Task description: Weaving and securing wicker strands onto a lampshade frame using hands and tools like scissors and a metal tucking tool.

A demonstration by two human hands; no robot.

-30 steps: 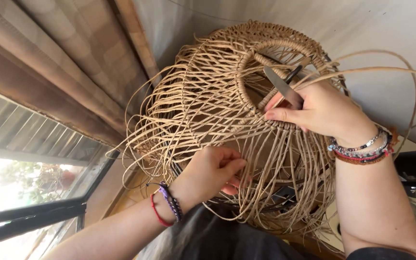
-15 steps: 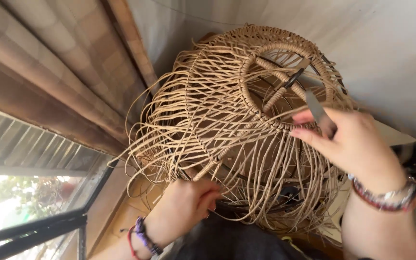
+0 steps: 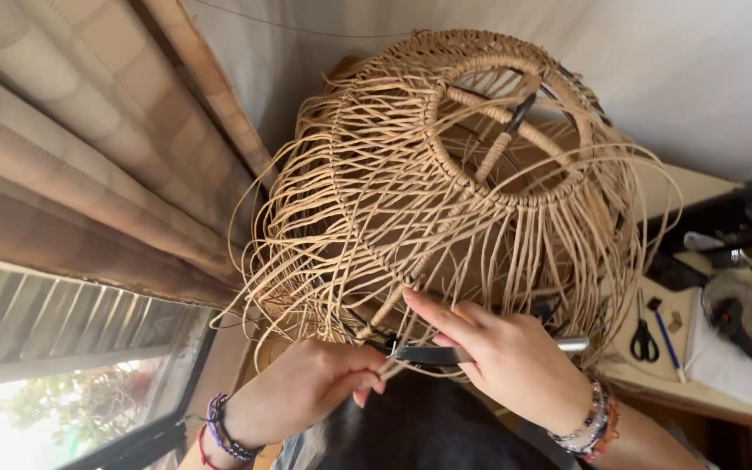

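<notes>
A large dome-shaped wicker frame (image 3: pixel 446 200) of tan rattan strands, with a wrapped ring at its top, fills the middle of the view. My right hand (image 3: pixel 515 365), with beaded bracelets on the wrist, grips a slim dark metal tool (image 3: pixel 433 354) at the frame's lower edge. The tool's silver end (image 3: pixel 573 345) sticks out past the hand. My left hand (image 3: pixel 306 392), wearing purple and red bracelets, pinches loose rattan strands (image 3: pixel 383 367) right at the tool's tip. Both hands sit close together under the frame.
A striped curtain (image 3: pixel 89 148) hangs at the left above a window (image 3: pixel 63 409). At the right a wooden table (image 3: pixel 681 200) carries black scissors (image 3: pixel 644 335), a blue pen (image 3: pixel 668 342), white paper (image 3: pixel 724 357) and dark gear. A pale wall lies behind.
My right hand has come down with the tool from the top ring to the frame's lower edge. My left hand now meets it there, pinching strands. The view has shifted upward.
</notes>
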